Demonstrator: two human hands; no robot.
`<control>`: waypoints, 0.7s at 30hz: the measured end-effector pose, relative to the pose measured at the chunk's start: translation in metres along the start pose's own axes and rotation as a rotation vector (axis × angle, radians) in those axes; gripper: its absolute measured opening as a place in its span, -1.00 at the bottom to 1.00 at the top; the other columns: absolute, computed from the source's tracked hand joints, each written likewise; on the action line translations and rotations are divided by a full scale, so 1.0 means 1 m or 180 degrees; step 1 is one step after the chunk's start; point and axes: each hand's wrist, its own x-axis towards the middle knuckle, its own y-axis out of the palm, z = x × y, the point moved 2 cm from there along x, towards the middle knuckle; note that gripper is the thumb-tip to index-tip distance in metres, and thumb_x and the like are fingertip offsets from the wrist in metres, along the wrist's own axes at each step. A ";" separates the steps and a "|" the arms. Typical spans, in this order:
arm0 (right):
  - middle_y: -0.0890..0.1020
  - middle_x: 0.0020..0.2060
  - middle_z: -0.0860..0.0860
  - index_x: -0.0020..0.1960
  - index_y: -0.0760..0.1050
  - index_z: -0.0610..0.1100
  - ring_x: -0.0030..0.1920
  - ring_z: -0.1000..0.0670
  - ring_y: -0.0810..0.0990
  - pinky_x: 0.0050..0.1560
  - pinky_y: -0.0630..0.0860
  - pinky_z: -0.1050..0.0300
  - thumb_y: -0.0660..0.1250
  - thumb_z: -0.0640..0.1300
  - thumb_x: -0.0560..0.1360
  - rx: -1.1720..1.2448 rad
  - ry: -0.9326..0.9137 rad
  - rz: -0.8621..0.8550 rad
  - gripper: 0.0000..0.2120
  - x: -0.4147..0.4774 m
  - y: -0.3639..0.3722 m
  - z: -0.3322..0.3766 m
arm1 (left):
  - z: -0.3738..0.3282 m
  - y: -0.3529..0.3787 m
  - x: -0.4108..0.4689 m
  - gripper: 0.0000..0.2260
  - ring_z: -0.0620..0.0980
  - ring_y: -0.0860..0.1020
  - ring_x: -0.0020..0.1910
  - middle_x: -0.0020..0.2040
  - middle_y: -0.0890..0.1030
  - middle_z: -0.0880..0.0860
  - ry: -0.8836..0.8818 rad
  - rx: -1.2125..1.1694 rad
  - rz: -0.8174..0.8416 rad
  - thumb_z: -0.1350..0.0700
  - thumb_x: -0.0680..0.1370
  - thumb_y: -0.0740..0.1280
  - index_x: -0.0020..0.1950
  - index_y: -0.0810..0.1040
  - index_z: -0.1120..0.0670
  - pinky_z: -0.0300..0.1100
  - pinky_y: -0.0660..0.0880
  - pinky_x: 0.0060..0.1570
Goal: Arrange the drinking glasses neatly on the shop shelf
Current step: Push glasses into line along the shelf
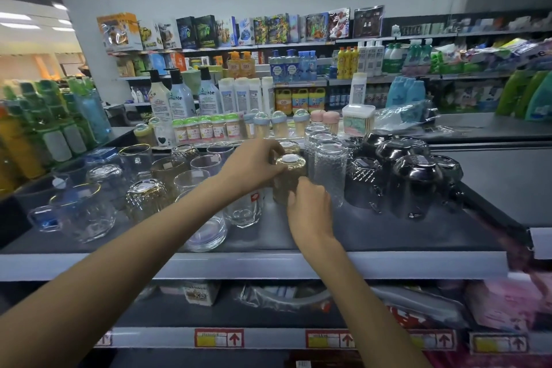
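While L hand (254,165) + R hand (310,207) grip amber glass (289,178) | base up | axis vert.

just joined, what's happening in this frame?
A person is tidying glassware on a dark shop shelf. Both hands are on one upside-down amber glass: the left hand grips near its top and the right hand holds its lower side. It is next to tall clear glasses, with black cups further right and loosely placed clear glasses to the left.
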 end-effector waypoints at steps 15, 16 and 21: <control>0.52 0.06 0.14 0.28 0.37 0.15 0.00 0.15 0.58 -0.10 0.45 0.46 0.62 -0.10 0.39 0.2035 -0.0525 0.1220 -0.39 -0.017 0.020 0.029 | 0.018 -0.029 -0.084 -0.80 0.08 0.56 0.25 0.36 0.50 0.01 -0.0343 0.1497 0.0305 -0.12 0.61 0.34 0.21 0.63 -0.17 0.00 0.43 0.18; 0.55 0.05 0.15 0.22 0.34 0.17 0.02 0.13 0.60 -0.10 0.46 0.42 0.63 -0.09 0.37 0.2082 -0.0493 0.1193 -0.40 -0.017 0.022 0.028 | 0.017 -0.029 -0.083 -0.83 0.07 0.56 0.25 0.35 0.51 0.01 -0.0342 0.1463 0.0286 -0.11 0.61 0.34 0.16 0.65 -0.17 -0.01 0.43 0.18; 0.65 0.09 0.10 0.26 0.43 0.07 0.10 0.06 0.64 0.08 0.61 0.10 0.69 -0.08 0.28 0.2398 -0.0259 0.1083 -0.34 -0.017 0.027 0.020 | 0.012 -0.026 -0.088 -0.87 0.05 0.49 0.37 0.47 0.45 -0.03 -0.0293 0.1079 0.0165 -0.07 0.58 0.39 0.09 0.68 -0.16 0.00 0.39 0.23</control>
